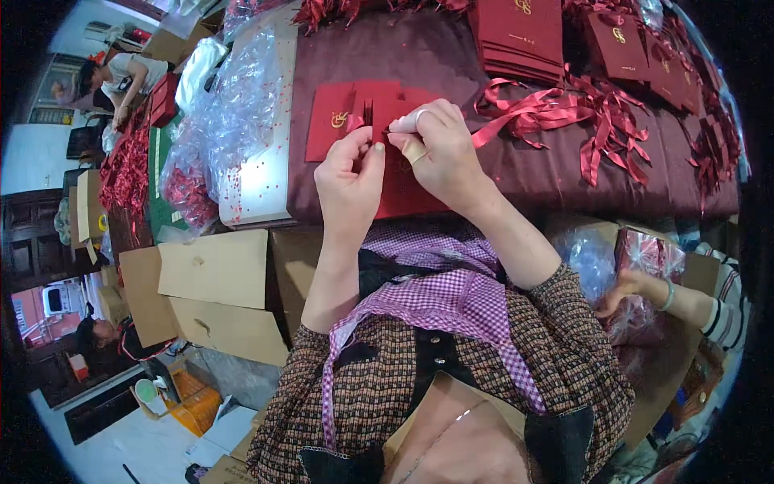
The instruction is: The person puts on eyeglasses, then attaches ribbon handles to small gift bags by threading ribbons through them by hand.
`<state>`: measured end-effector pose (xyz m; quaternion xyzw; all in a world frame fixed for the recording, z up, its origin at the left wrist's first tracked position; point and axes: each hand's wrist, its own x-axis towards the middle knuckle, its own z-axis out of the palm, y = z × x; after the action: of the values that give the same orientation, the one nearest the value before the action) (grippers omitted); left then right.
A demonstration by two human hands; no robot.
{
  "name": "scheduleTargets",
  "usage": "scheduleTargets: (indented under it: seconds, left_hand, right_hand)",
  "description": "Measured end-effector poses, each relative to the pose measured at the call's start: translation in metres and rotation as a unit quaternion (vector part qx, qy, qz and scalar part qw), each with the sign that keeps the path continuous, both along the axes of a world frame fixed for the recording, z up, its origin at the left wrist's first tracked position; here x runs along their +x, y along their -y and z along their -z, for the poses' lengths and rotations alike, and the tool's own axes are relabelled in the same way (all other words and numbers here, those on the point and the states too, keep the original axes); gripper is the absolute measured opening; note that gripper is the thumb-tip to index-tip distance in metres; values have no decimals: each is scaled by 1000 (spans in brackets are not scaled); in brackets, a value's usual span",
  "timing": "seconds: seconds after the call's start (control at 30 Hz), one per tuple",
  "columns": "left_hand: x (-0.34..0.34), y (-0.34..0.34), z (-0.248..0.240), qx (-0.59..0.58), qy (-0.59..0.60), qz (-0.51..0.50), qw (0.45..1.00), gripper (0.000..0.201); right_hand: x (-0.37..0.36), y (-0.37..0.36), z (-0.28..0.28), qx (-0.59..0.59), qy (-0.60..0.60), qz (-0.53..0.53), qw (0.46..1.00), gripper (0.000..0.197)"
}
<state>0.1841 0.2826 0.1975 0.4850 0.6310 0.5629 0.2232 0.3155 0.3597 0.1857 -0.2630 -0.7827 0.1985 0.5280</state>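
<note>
Red paper bags [326, 141] with a gold emblem lie flat on the dark red tablecloth in front of me. Over them my left hand [351, 177] is closed, its thumb and forefinger pinching at the edge of one bag beside a dark slit. A short loop of red ribbon [355, 123] shows by those fingertips. Close on its right, my right hand [439, 153] is pinched too, with pale tape round two fingers. A small dark bit shows at its fingertips, too small to name. Behind this hand, loose red ribbons [532, 113] lie on the cloth.
A stack of red bags [520, 40] stands at the far side, with more bags [617, 48] to its right. Clear plastic bags [242, 105] lie at left, above an open cardboard box [214, 274]. At right, another person's hand [633, 290] touches a plastic-wrapped red package [653, 254].
</note>
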Motion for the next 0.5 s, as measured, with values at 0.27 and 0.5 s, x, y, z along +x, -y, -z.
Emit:
scheduleTargets:
  seconds: [0.27,0.5]
  left_hand:
    - [6,-2,-2,66,-217,-5,974,18]
    - [6,0,8,82,-207,42,974,21]
  right_hand:
    - [1,1,-3,60,37,31,997,11]
    - [9,8,5,-161,-35,-30,986,11]
